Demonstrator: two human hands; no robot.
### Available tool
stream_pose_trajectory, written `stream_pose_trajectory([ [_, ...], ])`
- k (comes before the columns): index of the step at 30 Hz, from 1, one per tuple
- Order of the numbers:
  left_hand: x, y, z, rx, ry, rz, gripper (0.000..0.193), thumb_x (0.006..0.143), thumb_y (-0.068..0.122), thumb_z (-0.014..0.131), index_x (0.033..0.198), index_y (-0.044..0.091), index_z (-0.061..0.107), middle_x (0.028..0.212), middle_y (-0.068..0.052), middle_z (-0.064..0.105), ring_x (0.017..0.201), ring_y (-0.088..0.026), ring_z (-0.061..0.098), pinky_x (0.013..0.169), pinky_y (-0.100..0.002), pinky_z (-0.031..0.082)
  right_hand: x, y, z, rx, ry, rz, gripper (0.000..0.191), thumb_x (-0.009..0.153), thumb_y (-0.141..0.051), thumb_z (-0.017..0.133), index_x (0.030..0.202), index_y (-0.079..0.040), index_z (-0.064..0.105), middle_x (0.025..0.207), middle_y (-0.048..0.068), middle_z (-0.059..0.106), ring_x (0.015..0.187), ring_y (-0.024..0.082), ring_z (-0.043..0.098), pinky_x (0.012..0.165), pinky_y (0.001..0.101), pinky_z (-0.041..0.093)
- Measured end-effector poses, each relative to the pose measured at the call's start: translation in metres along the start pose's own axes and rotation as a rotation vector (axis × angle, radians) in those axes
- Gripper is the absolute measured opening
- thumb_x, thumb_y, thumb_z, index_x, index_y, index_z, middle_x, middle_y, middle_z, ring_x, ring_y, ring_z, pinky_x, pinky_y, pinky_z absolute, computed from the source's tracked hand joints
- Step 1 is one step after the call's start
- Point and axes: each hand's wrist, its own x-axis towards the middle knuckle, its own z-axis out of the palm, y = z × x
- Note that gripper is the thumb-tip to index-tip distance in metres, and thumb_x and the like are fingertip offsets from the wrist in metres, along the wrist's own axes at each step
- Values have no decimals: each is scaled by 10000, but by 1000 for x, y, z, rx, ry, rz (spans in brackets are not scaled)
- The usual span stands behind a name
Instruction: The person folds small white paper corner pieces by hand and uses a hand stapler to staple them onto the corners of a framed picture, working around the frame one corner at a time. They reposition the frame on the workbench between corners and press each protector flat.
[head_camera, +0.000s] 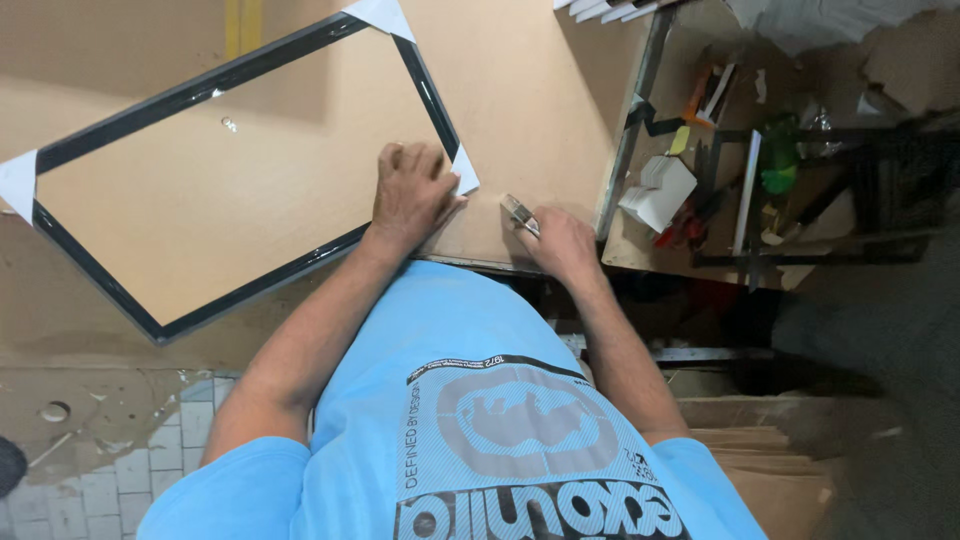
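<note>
left hand (410, 190) pressed flat on black frame (240, 170), at its near white corner guard (466, 172); long axis slanting away up-left. right hand (562, 240) just right of frame, clamped on small tool (519, 213).

One frame, two hands, one small tool on a single worktop.

One black picture frame (240, 170) lies flat on one tan worktop (530, 100), filling the picture from 9 to 12 o'clock. Three white corner guards show on it: one (382, 16) at 12 o'clock, one (18, 184) at 9 o'clock, and one (465, 172) near the centre; the fourth corner, towards 8 o'clock, is bare. Two hands are in view, the left hand (410, 195) at the guarded centre corner and the right hand (562, 243) just past it towards 3 o'clock, gripping one small metal tool (519, 214). One cluttered side shelf (640, 250) sits at 2 o'clock, with one white box (658, 190) and one green bottle (778, 160) countable; the rest there is too jumbled to count.
</note>
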Motion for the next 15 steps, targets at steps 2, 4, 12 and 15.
stream_pose_trajectory([
  [2,-4,0,-1,-64,16,-96,312,815,458,799,997,212,738,1235,-109,548,1256,-295,458,1092,-545,269,2,-6,-1,-12,5,-17,461,914,-530,645,893,-74,708,910,180,716,912,397,689,777,561,507],
  [4,-5,1,1,-50,-12,-121,325,875,496,811,1073,247,740,1357,-88,502,1362,-280,395,1178,-543,223,5,-13,-3,-12,11,-62,465,917,-537,631,892,-79,709,906,174,717,904,399,687,760,564,503],
  [12,-10,-5,20,15,-27,-121,302,865,486,808,1056,262,740,1322,-83,511,1345,-273,407,1172,-521,239,19,-37,-10,24,-15,-127,506,928,-555,618,839,-62,681,841,161,687,842,381,687,707,555,494],
  [15,-12,-8,26,28,-33,-118,311,862,478,810,1071,259,739,1318,-76,513,1341,-266,409,1166,-518,244,24,-35,-6,21,21,-153,517,924,-557,652,786,-59,671,770,152,672,780,372,680,672,538,492],
])
